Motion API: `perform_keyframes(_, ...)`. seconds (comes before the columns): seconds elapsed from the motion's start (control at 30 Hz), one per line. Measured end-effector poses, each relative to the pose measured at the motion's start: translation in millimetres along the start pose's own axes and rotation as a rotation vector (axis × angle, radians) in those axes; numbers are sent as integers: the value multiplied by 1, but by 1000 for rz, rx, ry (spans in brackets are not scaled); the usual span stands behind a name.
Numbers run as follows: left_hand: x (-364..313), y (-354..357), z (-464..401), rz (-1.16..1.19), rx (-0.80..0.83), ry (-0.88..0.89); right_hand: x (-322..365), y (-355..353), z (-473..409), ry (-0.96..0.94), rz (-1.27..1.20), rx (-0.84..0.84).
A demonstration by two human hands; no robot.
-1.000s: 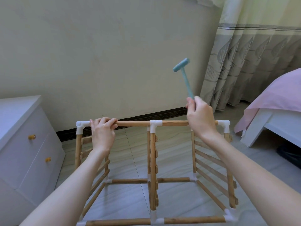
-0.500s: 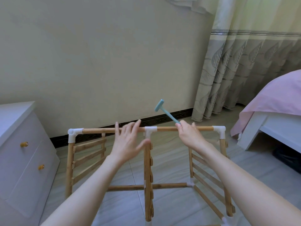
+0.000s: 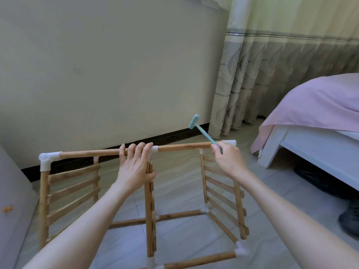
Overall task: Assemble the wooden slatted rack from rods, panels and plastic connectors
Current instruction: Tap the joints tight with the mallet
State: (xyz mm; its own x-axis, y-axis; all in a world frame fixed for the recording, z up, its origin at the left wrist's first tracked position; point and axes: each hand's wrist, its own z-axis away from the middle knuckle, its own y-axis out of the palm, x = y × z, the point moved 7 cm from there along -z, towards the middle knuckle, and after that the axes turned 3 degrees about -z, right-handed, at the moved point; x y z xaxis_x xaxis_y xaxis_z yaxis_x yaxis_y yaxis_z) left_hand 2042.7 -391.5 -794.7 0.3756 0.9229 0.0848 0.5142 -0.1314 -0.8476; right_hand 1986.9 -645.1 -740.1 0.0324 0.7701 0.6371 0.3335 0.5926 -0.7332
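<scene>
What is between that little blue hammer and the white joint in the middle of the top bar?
The left hand is. Its fingers drape over the top rod right at the middle white connector, covering part of it. The hammer, held by the right hand, hangs in open air above the rod.

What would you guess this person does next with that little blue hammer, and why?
Probably a light tap down onto the white middle connector or the top rod. The right hand grips the hammer with its head raised above the rod, while the left hand rests its fingers over the rod beside that connector, seemingly steadying the rack.
</scene>
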Motion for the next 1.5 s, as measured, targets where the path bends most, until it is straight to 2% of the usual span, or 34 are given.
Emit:
perform_keyframes(0.2,-12,5,1,33,-74,-150,-41,-58,2,148,290,-144)
perform_keyframes(0.27,-10,6,-2,55,-106,-146,-44,-72,-2,162,302,-190)
perform_keyframes(0.43,-5,6,-6,106,-153,-159,-49,-72,-10,175,356,-124)
perform_keyframes(0.77,-4,7,-7,87,-224,-155,-42,-77,-12,125,334,-243)
perform_keyframes(0.83,-5,7,-7,76,-232,-158,-29,-90,-12,65,271,-345)
perform_keyframes(0.93,-5,7,-8,72,-220,-173,-21,-114,1,32,87,-616)
perform_keyframes(1.07,-8,4,-6,74,-235,-178,-22,-120,6,37,5,-701)
perform_keyframes(1.13,-9,3,-4,72,-247,-178,-26,-115,4,40,4,-644)
perform_keyframes(1.17,-10,2,-3,70,-249,-178,-31,-106,-1,60,67,-537)
perform_keyframes(1.23,-10,2,0,68,-249,-181,-49,-72,-9,151,288,-109)
perform_keyframes(1.27,-11,2,1,65,-249,-180,-57,-65,-11,198,311,10)
perform_keyframes(1.3,-11,3,2,60,-250,-176,-56,-68,-14,203,275,14)
perform_keyframes(1.4,-11,3,0,48,-254,-176,-35,-107,-18,125,-31,-409)
perform_keyframes(1.43,-10,3,-1,49,-247,-181,-34,-110,-19,152,-46,-429)
perform_keyframes(1.47,-10,3,-1,50,-241,-184,-36,-103,-20,223,16,-316)
perform_keyframes(1.5,-10,3,-1,50,-240,-183,-45,-87,-17,314,125,-99)
